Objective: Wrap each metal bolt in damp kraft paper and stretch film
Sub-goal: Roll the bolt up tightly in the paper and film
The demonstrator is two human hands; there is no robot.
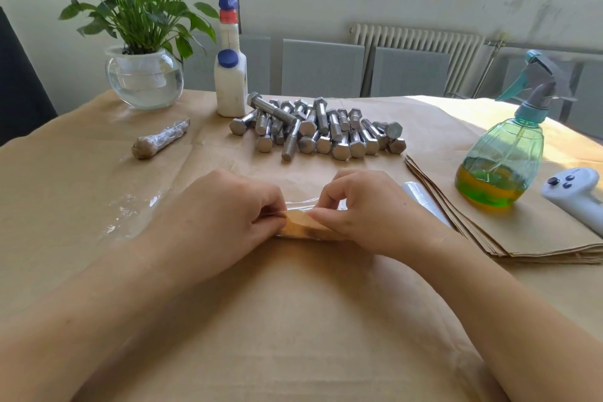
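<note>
Now both hands, left (225, 215) and right (368, 212), pinch the paper-wrapped bolt (306, 228) at table centre, film (301, 202) at its 12 o'clock. Slack film could wrinkle; a loosened pinch could unroll the damp paper.

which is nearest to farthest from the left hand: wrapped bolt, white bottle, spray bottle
From the left hand, head view:
1. Wrapped bolt, to the hand's far left.
2. White bottle, at the back, beside the plant.
3. Spray bottle, far right.
</note>
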